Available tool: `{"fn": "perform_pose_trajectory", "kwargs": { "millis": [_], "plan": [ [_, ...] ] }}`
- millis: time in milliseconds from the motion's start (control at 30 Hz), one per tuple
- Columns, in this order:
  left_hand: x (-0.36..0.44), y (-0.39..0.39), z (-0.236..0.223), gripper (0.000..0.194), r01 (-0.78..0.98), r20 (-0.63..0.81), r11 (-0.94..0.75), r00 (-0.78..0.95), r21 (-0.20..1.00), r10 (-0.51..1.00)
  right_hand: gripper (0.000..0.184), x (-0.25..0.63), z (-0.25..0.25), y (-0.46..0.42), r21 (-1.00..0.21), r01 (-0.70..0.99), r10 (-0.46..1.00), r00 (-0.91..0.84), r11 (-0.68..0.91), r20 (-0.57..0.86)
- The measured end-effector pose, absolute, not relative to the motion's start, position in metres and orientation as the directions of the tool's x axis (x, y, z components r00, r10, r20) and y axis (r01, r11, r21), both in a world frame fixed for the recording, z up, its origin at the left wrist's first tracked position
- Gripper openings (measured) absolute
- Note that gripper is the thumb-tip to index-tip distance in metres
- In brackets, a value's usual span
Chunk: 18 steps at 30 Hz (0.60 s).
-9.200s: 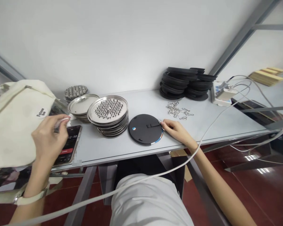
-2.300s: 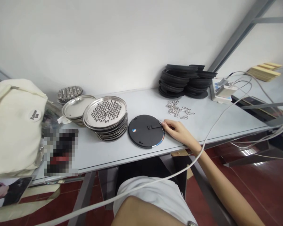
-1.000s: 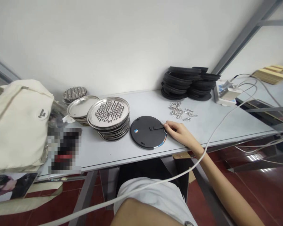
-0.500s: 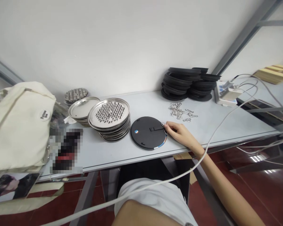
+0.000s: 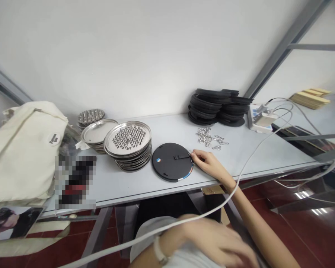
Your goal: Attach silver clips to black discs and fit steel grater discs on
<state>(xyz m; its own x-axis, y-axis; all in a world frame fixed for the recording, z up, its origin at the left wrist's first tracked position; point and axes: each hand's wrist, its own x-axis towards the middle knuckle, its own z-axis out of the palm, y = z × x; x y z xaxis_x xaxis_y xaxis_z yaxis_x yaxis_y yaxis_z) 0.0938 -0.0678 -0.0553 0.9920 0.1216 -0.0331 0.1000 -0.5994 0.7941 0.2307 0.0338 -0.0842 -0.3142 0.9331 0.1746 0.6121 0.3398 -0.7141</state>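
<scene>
My right hand (image 5: 208, 162) pinches a small metal clasp (image 5: 189, 153) at the right edge of a round black disc (image 5: 167, 165). The disc lies flat on the table and has a blue-and-orange sticker, a slot in its middle and a coloured strip along its lower right rim. My left hand (image 5: 219, 238), with a pale band on the wrist, is over my lap at the bottom; motion blurs its fingers. Behind the right hand lies a loose pile of metal clasps (image 5: 208, 138). Left of the disc stands a stack of round metal plates (image 5: 125, 154), the top one carrying rows of dark pieces.
Stacks of black discs (image 5: 209, 108) stand by the wall, beside a power strip (image 5: 261, 119) with chargers. A white cable (image 5: 240, 175) crosses in front of my right forearm. More metal plates (image 5: 97, 131) and a cream bag (image 5: 28, 149) are on the left.
My left hand has come into view at the bottom, over my lap. The right hand still pinches the clasp at the disc's edge. The whole view has shifted slightly.
</scene>
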Motion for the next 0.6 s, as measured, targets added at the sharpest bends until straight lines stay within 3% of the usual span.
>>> {"fn": "perform_pose_trajectory", "kwargs": {
  "millis": [167, 300, 433, 600],
  "plan": [
    [0.014, -0.046, -0.023, 0.026, 0.493, -0.038, -0.480, 0.725, 0.726, 0.687, 0.038, 0.231, -0.087, 0.036, -0.723, 0.594, 0.927, -0.328, 0.352, 0.182],
    [-0.009, -0.027, -0.014, 0.025, 0.554, 0.034, -0.444, 0.599, 0.704, 0.800, 0.037, 0.230, -0.087, 0.036, -0.725, 0.588, 0.924, -0.334, 0.358, 0.185],
    [0.006, -0.006, -0.025, 0.019, 0.607, 0.250, -0.474, 0.419, 0.637, 0.873, 0.037, 0.230, -0.087, 0.036, -0.726, 0.590, 0.927, -0.329, 0.352, 0.182],
    [0.039, 0.016, -0.050, 0.025, 0.656, 0.299, -0.529, 0.439, 0.538, 0.847, 0.036, 0.229, -0.087, 0.036, -0.730, 0.587, 0.929, -0.322, 0.349, 0.185]
  ]
}}
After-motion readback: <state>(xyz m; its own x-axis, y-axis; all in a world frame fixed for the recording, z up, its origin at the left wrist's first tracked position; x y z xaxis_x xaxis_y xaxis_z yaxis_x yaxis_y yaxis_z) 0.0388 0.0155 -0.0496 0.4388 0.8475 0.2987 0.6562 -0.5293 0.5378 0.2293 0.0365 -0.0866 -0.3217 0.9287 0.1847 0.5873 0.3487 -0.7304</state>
